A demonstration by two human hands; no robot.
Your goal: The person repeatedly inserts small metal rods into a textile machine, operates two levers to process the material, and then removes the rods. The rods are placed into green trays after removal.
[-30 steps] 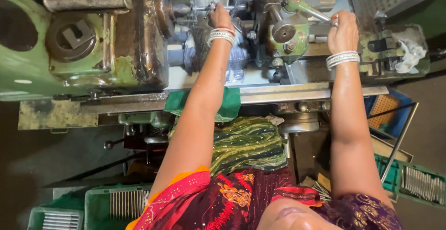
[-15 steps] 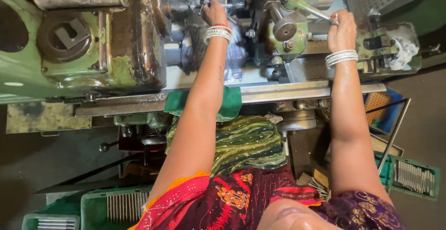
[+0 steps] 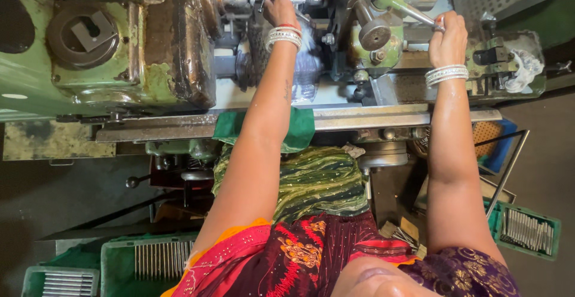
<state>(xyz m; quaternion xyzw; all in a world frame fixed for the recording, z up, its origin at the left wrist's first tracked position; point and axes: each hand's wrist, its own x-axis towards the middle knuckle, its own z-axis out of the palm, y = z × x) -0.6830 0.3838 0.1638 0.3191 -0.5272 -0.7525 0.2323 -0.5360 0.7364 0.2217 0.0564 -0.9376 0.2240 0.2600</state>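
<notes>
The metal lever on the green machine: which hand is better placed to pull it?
The right hand. It already rests on the end of the metal lever. The left hand is farther over, up by the spinning part of the green machine.

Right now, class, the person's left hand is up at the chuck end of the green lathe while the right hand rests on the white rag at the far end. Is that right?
Not quite. The head view shows the right hand gripping the metal lever, well short of the white rag. The left hand is indeed up at the chuck end of the green lathe.
</notes>
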